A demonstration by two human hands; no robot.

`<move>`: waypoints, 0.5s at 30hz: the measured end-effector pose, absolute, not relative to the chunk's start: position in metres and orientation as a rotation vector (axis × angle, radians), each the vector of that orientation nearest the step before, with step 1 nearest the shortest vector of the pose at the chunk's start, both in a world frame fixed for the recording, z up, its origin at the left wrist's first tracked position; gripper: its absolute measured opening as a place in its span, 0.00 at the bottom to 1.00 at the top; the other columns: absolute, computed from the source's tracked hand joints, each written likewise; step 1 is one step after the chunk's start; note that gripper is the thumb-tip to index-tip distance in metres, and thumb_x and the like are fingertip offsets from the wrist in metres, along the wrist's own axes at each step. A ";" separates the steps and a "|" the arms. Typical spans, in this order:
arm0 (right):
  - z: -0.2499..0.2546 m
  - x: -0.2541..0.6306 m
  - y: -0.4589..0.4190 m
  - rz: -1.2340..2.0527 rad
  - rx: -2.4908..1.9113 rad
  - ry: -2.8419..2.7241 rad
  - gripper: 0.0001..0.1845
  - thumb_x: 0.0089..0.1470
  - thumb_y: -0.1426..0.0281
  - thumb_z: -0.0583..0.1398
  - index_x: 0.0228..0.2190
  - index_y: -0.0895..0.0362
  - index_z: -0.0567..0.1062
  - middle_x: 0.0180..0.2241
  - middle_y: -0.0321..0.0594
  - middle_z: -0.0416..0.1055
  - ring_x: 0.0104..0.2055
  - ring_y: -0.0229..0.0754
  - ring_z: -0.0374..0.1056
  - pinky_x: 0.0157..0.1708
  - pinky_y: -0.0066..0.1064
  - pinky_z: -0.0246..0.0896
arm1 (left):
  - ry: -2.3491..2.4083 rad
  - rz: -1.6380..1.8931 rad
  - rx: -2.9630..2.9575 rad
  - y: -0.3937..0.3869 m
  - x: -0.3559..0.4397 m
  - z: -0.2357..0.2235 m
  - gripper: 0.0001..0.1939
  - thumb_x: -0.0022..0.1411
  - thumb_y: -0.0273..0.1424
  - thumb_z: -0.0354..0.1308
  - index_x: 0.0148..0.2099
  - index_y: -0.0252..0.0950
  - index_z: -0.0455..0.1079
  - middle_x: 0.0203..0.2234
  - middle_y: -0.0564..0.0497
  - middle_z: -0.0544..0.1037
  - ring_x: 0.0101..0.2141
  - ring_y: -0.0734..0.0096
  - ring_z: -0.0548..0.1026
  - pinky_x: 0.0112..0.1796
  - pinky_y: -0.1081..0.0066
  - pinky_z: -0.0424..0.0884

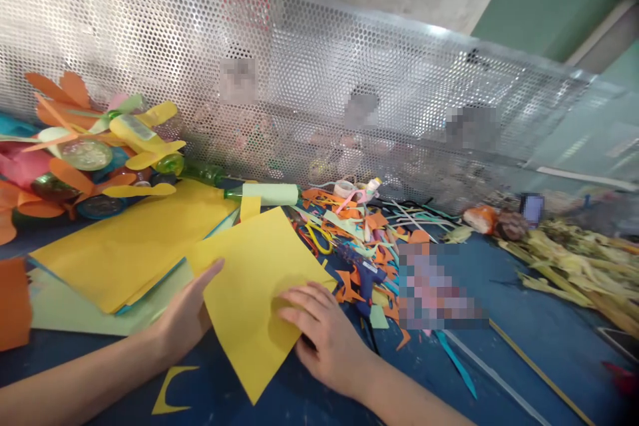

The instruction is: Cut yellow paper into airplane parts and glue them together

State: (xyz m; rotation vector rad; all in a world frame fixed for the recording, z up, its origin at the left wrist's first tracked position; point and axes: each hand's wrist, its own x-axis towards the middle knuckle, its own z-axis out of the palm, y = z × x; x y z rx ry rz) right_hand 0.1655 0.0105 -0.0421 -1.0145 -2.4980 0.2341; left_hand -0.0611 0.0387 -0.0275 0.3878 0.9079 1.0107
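A yellow sheet of paper (pixel 254 279) is held tilted above the blue table, one corner toward me. My left hand (pixel 187 306) grips its left edge, thumb on top and the other fingers hidden underneath. At the right edge, my right hand (pixel 324 333) lays its fingers over the sheet while the thumb is below, closed on the paper. A curved yellow paper scrap (pixel 172 391) lies below my left hand. Beyond the sheet are yellow-handled scissors (pixel 319 237) and a blue glue gun (pixel 367 276).
Stacked yellow paper (pixel 134 239) lies at left, below bottle-and-paper flowers (pixel 90 153). A green bottle wrapped in pale paper (pixel 269 194) rests behind. Paper scraps (pixel 352 286) spread across the middle, dried husks (pixel 564 259) at right. A perforated metal screen (pixel 299 66) stands behind, people beyond.
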 end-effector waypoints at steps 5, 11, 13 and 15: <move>-0.047 0.164 0.012 0.253 -1.308 -2.321 0.24 0.47 0.78 0.53 0.47 0.55 0.66 0.52 0.45 0.60 0.55 0.46 0.54 0.54 0.44 0.53 | 0.859 1.059 0.400 0.038 -0.059 -0.031 0.26 0.59 0.37 0.54 0.59 0.38 0.58 0.50 0.47 0.70 0.51 0.55 0.67 0.46 0.65 0.70; -0.049 0.163 0.010 0.148 -1.463 -2.316 0.25 0.50 0.74 0.53 0.51 0.56 0.62 0.56 0.48 0.54 0.59 0.51 0.47 0.56 0.50 0.49 | 0.837 1.084 0.444 0.039 -0.060 -0.035 0.30 0.58 0.41 0.54 0.61 0.41 0.55 0.53 0.48 0.67 0.53 0.56 0.63 0.49 0.66 0.67; -0.051 0.164 0.010 0.122 -1.471 -2.318 0.26 0.50 0.75 0.52 0.53 0.56 0.60 0.57 0.49 0.53 0.60 0.52 0.46 0.56 0.50 0.50 | 0.845 1.093 0.445 0.039 -0.060 -0.035 0.29 0.58 0.41 0.55 0.60 0.41 0.55 0.53 0.49 0.67 0.54 0.57 0.63 0.50 0.67 0.66; -0.052 0.165 0.010 0.103 -1.474 -2.314 0.26 0.51 0.75 0.52 0.53 0.56 0.60 0.57 0.49 0.53 0.60 0.52 0.46 0.55 0.51 0.51 | 0.863 1.095 0.447 0.037 -0.060 -0.035 0.28 0.58 0.41 0.55 0.60 0.42 0.56 0.53 0.50 0.67 0.54 0.58 0.63 0.50 0.66 0.65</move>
